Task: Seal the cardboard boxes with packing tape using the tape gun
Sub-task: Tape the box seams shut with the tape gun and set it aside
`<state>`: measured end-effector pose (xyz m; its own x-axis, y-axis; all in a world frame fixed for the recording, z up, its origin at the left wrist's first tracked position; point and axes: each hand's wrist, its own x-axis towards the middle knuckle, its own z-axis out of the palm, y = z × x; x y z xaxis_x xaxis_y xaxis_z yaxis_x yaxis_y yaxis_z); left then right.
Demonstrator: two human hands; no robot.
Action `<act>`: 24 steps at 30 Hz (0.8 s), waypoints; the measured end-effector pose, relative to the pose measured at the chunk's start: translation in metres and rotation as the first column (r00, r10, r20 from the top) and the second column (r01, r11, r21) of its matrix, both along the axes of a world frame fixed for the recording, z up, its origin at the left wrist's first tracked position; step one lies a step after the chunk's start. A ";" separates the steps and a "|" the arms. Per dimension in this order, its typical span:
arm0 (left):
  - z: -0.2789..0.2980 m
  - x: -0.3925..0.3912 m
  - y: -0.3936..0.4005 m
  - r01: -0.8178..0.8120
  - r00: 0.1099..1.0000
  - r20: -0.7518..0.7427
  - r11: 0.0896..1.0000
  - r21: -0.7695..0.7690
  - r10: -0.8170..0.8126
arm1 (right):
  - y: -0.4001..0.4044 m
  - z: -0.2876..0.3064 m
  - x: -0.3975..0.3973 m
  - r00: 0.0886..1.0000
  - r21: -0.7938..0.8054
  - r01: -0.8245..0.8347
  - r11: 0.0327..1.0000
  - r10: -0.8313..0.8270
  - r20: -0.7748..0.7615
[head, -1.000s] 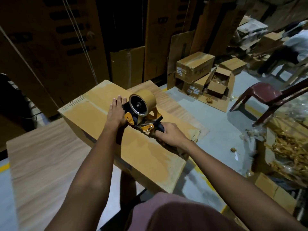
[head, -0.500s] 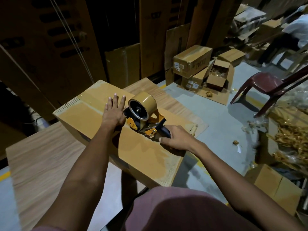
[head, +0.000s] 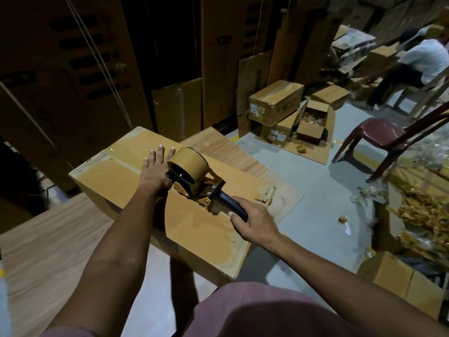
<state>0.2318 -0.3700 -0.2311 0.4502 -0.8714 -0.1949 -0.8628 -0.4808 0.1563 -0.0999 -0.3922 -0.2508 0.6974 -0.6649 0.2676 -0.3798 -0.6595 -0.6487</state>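
Observation:
A brown cardboard box lies on the wooden table, its top covered in brown tape. My left hand rests flat on the box top with straight fingers, just left of the tape roll. My right hand grips the black handle of the tape gun. The gun carries a roll of brown tape and has orange metal parts. Its front end sits on the box top near the middle.
Several cardboard boxes stand on the grey floor behind the table, one of them open. A dark red plastic chair stands to the right. A person in a white shirt sits far right. Bags of golden parts lie at right.
My right hand has pulled the tape gun back toward me along the box and tilted it, so the handle now points at me. My left hand has stayed flat on the box.

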 end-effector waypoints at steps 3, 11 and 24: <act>0.005 0.015 -0.006 -0.077 0.997 -0.024 0.997 0.010 0.077 | -0.009 0.000 0.023 1.000 -0.014 -0.012 1.000 0.012 -0.010; 0.004 0.006 0.000 -0.011 0.993 -0.120 0.996 -0.092 0.000 | -0.036 0.017 0.040 0.978 0.130 -0.070 0.989 0.094 -0.187; -0.007 0.013 -0.006 0.047 0.999 0.016 0.999 -0.007 -0.047 | -0.033 0.064 0.070 0.902 0.150 0.017 0.989 0.050 -0.428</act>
